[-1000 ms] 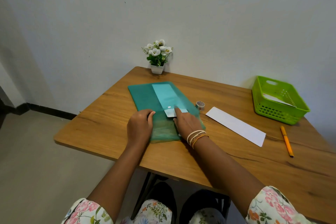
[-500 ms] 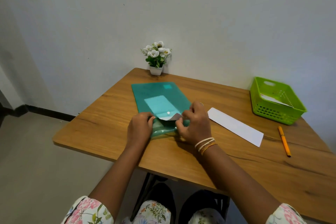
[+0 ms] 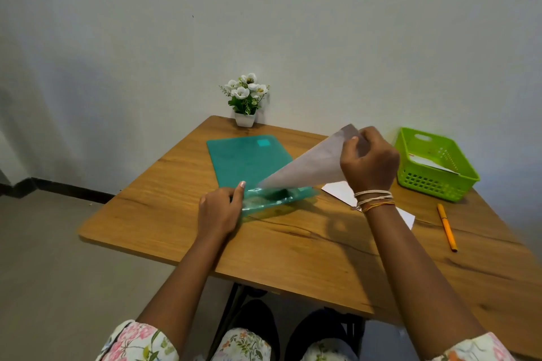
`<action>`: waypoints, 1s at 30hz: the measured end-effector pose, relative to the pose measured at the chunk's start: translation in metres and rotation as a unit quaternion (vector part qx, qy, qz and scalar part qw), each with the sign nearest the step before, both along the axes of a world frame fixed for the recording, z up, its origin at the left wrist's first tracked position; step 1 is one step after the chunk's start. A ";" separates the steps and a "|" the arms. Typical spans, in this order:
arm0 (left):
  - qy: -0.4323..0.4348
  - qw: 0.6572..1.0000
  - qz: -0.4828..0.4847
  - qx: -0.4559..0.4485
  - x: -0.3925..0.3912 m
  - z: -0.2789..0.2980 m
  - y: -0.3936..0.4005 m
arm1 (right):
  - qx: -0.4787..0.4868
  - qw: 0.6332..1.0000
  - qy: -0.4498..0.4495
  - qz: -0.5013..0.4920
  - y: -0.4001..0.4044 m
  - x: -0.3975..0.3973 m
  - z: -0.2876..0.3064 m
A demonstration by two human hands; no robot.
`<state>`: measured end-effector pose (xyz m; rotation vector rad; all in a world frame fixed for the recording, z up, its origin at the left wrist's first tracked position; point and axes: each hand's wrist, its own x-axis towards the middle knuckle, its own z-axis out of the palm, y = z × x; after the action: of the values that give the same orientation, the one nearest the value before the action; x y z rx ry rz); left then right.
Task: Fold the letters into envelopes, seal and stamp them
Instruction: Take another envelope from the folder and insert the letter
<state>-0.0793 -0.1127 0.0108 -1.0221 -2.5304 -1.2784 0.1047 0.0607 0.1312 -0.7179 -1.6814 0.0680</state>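
A teal plastic folder (image 3: 249,159) lies on the wooden table (image 3: 293,246), its open end toward me. My left hand (image 3: 220,208) holds the folder's near edge, fingers curled on the lifted plastic flap. My right hand (image 3: 369,161) pinches a corner of a white letter sheet (image 3: 311,167) and holds it raised. The sheet slants down to the left, with its lower tip still at the folder's mouth. A white envelope (image 3: 340,192) lies flat on the table behind my right wrist, mostly hidden by it.
A green plastic basket (image 3: 457,181) with white paper inside stands at the back right. An orange pen (image 3: 446,227) lies near the right edge. A small white pot of flowers (image 3: 245,101) stands against the wall at the back.
My right hand has pulled the sheet up and to the right, out of the folder. The left hand stayed on the folder's near edge. The small tape roll is now hidden.
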 end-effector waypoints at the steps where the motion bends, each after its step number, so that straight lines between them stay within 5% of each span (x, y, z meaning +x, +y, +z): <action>1: -0.003 1.000 -0.007 0.004 0.001 0.000 -0.001 | 0.001 1.000 0.017 -0.010 0.004 0.003 0.004; 7: 0.003 1.000 0.008 -0.028 0.001 0.002 0.001 | -0.046 0.989 0.141 -0.003 0.016 0.008 0.012; 11: 0.050 0.998 0.027 -0.018 0.001 0.000 0.002 | -0.079 0.986 0.143 0.034 0.012 0.002 -0.007; 17: 0.105 0.983 0.089 -0.118 -0.003 -0.007 0.005 | -0.038 0.997 -0.026 0.061 -0.007 -0.001 -0.058; 21: 0.199 0.968 -0.052 -0.142 0.000 -0.006 0.010 | 0.007 0.986 -0.134 0.101 -0.024 0.003 -0.093; 24: 0.174 0.953 -0.156 -0.195 0.000 -0.005 0.012 | 0.036 0.963 -0.230 0.134 -0.031 0.012 -0.114; 30: 0.163 0.956 -0.067 -0.236 -0.004 -0.009 0.011 | 0.027 0.943 -0.320 0.093 -0.028 0.014 -0.122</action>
<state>-0.0829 -0.1018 0.0020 -1.3789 -2.5804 -0.4628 0.1187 0.0327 0.0089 -0.5662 -2.3625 -0.0893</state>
